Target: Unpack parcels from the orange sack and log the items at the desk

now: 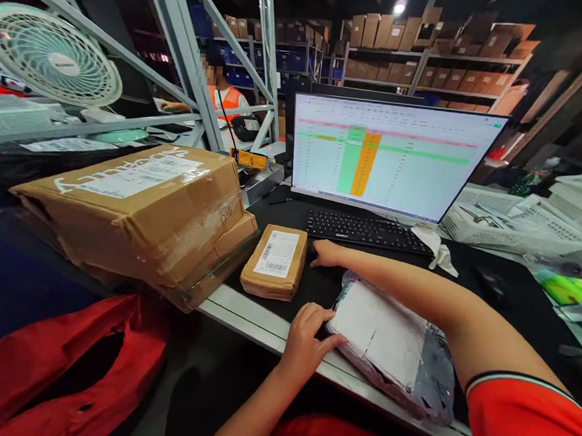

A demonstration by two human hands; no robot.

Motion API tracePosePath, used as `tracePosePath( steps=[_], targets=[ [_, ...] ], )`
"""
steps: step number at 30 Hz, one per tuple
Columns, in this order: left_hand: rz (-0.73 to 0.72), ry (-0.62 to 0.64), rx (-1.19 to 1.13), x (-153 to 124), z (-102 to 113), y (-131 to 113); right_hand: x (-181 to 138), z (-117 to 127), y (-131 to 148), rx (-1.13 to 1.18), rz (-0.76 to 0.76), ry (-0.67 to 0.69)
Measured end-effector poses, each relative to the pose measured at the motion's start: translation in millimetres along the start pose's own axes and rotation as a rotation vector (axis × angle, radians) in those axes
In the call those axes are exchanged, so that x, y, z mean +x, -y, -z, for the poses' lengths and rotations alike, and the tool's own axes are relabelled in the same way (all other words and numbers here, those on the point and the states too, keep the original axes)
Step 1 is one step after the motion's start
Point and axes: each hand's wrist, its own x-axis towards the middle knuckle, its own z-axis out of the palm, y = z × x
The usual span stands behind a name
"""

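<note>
A grey plastic mailer parcel (pixel 386 342) with a white face lies at the near edge of the black desk (pixel 503 290). My left hand (pixel 306 337) grips its near left corner, thumb on top. My right hand (pixel 325 253) rests on the desk past the parcel's far left corner, fingers curled down, next to a small brown taped parcel (pixel 274 261) with a barcode label. My right forearm crosses over the mailer. A black keyboard (pixel 366 230) lies just beyond the right hand.
A large dented cardboard box (pixel 143 212) sits at the left. A monitor (pixel 388 155) shows a spreadsheet. White baskets (pixel 517 225) stand at the right, a fan (pixel 52 55) at the far left, red fabric (pixel 55 361) below. Another person in an orange vest (pixel 226 99) works behind the metal racking.
</note>
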Motion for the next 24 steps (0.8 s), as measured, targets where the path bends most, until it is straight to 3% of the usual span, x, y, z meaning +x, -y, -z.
tracePosePath(
  steps=[4, 7, 9, 13, 17, 20, 24],
  targets=[
    [-0.018, 0.013, -0.013, 0, 4, 0, 48, -18, 30, -0.143, -0.123, 0.008],
    [-0.028, 0.029, -0.021, 1, 6, 0, 62, -14, 23, -0.213, -0.184, 0.039],
    [-0.033, 0.038, -0.044, 3, 6, 1, 56, 3, 11, -0.277, -0.230, 0.066],
    [-0.065, 0.005, -0.078, 6, 4, 2, 10, 53, 1, -0.380, -0.275, 0.054],
    [-0.186, -0.033, -0.014, 8, 7, 2, -68, 86, 26, -0.391, -0.201, 0.116],
    [-0.284, -0.012, 0.081, 9, 10, 3, -108, 82, 48, -0.429, -0.204, 0.225],
    [-0.352, -0.020, 0.134, 9, 11, 8, -105, 52, 67, -0.591, -0.188, 0.239]
  ],
)
